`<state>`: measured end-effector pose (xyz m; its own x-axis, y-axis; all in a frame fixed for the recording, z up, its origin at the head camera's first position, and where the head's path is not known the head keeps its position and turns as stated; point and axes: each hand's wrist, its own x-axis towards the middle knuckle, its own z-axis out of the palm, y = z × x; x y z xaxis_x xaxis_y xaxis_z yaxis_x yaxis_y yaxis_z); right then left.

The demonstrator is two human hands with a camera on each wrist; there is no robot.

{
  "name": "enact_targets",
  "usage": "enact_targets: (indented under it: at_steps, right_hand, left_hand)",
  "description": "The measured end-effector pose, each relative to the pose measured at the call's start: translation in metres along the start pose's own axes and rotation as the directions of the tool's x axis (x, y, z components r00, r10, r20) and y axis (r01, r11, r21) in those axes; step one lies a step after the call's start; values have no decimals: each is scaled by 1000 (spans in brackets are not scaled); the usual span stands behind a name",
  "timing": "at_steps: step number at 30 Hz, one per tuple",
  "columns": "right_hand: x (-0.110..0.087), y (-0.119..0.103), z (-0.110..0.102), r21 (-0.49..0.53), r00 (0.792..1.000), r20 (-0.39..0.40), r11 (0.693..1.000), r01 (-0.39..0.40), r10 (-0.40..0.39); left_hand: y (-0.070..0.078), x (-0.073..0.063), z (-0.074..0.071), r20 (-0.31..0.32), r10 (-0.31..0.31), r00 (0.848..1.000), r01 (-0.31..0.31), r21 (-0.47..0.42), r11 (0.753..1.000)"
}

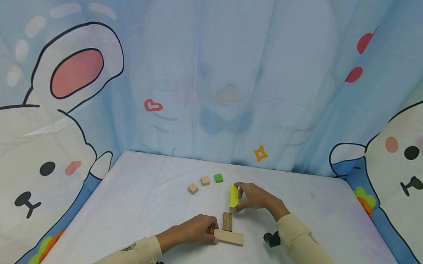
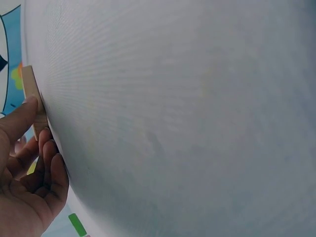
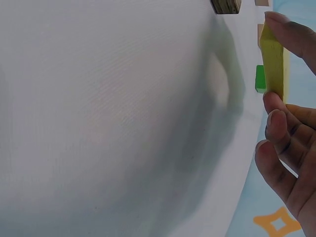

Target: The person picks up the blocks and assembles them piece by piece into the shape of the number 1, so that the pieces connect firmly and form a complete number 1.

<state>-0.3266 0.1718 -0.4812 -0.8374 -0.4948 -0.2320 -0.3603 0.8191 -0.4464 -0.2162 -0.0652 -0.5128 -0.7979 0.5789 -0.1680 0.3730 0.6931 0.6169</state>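
My right hand [image 1: 254, 196] pinches a yellow rectangular block [image 1: 234, 197] lengthwise, thumb at one end and a fingertip at the other. In the right wrist view the yellow block [image 3: 274, 61] appears raised off the table, with a shadow below. Nearer to me, my left hand [image 1: 198, 228] grips the left end of a plain light wooden block [image 1: 230, 238] lying crosswise; thumb and fingers also show on this wooden block [image 2: 32, 89] in the left wrist view. Between the yellow and plain blocks, a dark-grained brown block [image 1: 227, 222] points away from me, its near end at the plain block's far edge.
Two small plain wooden cubes [image 1: 193, 188] and a green cube [image 1: 218, 178] lie farther back, left of the yellow block. They all share a white-covered table [image 1: 142, 207]. A blue cartoon-print curtain [image 1: 228, 51] hangs behind its far edge.
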Motion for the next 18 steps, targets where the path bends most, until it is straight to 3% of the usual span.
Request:
enact_targets:
  at_steps: [18]
  right_hand:
    - [5,-8,5,-25,1000,27,1000,-7,8]
  left_hand:
    - [0,0,-1,7,5,1000,-5,5,1000]
